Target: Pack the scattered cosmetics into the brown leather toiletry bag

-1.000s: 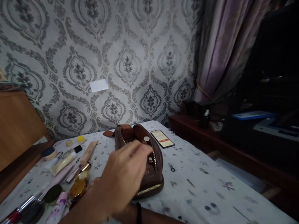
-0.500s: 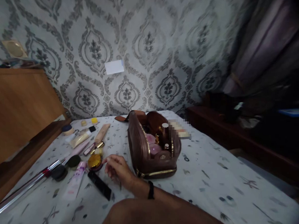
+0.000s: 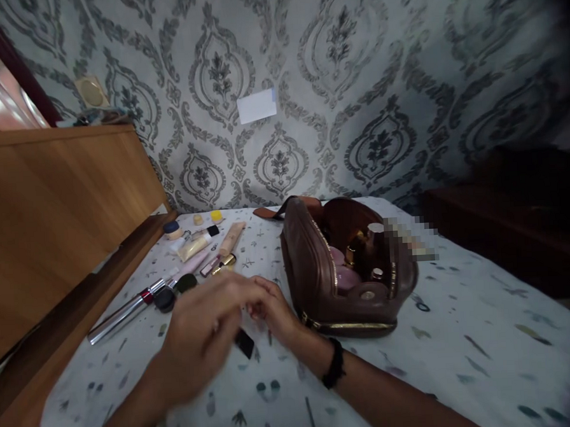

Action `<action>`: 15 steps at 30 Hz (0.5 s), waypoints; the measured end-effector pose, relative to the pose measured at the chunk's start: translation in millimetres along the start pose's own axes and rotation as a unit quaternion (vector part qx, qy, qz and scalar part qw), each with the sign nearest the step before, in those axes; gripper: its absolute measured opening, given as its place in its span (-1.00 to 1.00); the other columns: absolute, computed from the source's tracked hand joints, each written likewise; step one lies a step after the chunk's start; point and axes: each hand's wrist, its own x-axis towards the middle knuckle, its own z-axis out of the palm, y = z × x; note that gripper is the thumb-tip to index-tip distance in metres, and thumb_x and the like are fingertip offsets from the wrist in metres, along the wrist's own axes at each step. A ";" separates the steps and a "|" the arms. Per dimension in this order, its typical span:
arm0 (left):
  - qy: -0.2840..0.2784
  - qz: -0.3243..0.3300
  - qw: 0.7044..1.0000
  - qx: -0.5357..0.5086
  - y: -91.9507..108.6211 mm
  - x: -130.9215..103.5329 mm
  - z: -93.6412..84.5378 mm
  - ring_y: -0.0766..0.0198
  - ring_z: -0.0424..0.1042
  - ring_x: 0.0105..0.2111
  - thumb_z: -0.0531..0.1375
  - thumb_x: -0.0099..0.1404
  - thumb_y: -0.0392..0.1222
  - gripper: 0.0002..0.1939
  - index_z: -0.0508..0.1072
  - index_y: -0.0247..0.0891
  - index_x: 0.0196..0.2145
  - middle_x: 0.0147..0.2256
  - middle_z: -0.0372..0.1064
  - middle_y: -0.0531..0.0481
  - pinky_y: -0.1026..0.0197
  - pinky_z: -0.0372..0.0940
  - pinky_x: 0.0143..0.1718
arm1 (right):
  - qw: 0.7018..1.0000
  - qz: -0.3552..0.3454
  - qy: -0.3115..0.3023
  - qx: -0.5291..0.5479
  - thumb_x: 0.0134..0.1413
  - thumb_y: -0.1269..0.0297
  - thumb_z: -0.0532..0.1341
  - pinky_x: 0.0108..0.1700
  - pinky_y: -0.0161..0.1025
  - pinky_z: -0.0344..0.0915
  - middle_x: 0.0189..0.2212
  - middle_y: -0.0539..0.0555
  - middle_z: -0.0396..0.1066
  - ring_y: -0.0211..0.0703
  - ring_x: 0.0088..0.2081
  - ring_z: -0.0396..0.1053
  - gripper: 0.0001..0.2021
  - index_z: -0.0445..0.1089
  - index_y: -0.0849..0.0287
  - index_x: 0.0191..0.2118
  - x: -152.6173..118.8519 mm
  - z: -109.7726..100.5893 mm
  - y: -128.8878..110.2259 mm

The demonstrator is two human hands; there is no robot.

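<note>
My left hand (image 3: 202, 326), smeared by motion, reaches across the cosmetics with its fingers toward the right hand. It hides most of a black flat-ended item (image 3: 245, 343), and I cannot see what lies under its palm. My right hand (image 3: 275, 313), wearing a black wristband, meets the left fingertips. Its fingers are curled, and whatever they hold is hidden. Just right of it stands an unzipped brown leather bag (image 3: 312, 282). Inside are pink round items (image 3: 347, 278) and a white-capped bottle (image 3: 377, 274).
Beyond my hands lie a beige tube (image 3: 231, 239), a cream tube (image 3: 194, 246), a silver-and-red stick (image 3: 123, 316), dark round pots (image 3: 164, 300) and small yellow-lidded jars (image 3: 216, 215). A wooden cabinet (image 3: 65, 218) borders the left; the patterned wall (image 3: 305, 155) rises behind.
My left hand has come in from below, over the gold-lidded jar and pink floral tube, which are now covered. My right hand's fingers are more curled. The view has shifted left.
</note>
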 end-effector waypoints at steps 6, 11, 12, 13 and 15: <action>-0.034 -0.121 0.989 0.074 -95.5 17.9 15.9 0.13 0.46 -0.11 -0.02 0.39 -0.26 -0.73 0.46 -0.26 -0.15 -0.14 0.49 -0.12 0.08 0.32 -0.05 | 1.000 0.002 0.022 0.011 -0.12 -0.08 0.36 -0.57 -0.38 0.05 -0.47 -0.03 0.38 -0.31 -0.52 0.31 -0.55 0.41 0.19 -0.22 3.7 -0.9 1.3; -0.147 -0.049 0.986 0.068 -94.6 -2.7 17.9 0.16 0.38 -0.08 0.02 0.31 -0.43 -0.73 0.47 -0.22 -0.21 -0.17 0.45 -0.07 0.12 0.29 -0.02 | 1.000 0.009 0.012 0.005 -0.08 -0.03 0.36 -0.56 -0.37 0.07 -0.47 -0.03 0.38 -0.31 -0.53 0.32 -0.59 0.42 0.19 -0.22 2.1 -1.1 1.2; -0.178 -0.019 0.981 0.067 -87.0 -5.5 19.2 0.16 0.37 -0.08 0.02 0.29 -0.47 -0.70 0.48 -0.20 -0.20 -0.16 0.44 -0.06 0.12 0.28 -0.01 | 1.000 0.010 0.009 0.004 -0.07 -0.03 0.36 -0.55 -0.37 0.07 -0.46 -0.03 0.39 -0.31 -0.52 0.33 -0.60 0.42 0.19 -0.22 1.8 -1.2 1.4; -0.208 0.004 0.975 0.076 -79.6 -8.0 21.3 0.16 0.37 -0.08 0.02 0.26 -0.50 -0.66 0.48 -0.19 -0.17 -0.15 0.43 -0.06 0.10 0.28 0.01 | 1.000 0.011 0.007 0.003 -0.06 -0.03 0.35 -0.55 -0.37 0.07 -0.46 -0.03 0.39 -0.31 -0.52 0.33 -0.60 0.42 0.19 -0.22 1.5 -1.2 1.7; -0.250 0.028 0.961 0.117 -69.3 -13.6 28.0 0.13 0.36 -0.07 0.01 0.23 -0.55 -0.56 0.49 -0.16 -0.11 -0.11 0.41 -0.08 0.04 0.28 0.04 | 1.000 0.011 0.003 -0.001 -0.06 -0.05 0.35 -0.56 -0.37 0.06 -0.47 -0.04 0.39 -0.32 -0.53 0.31 -0.59 0.42 0.18 -0.22 1.2 -0.9 2.5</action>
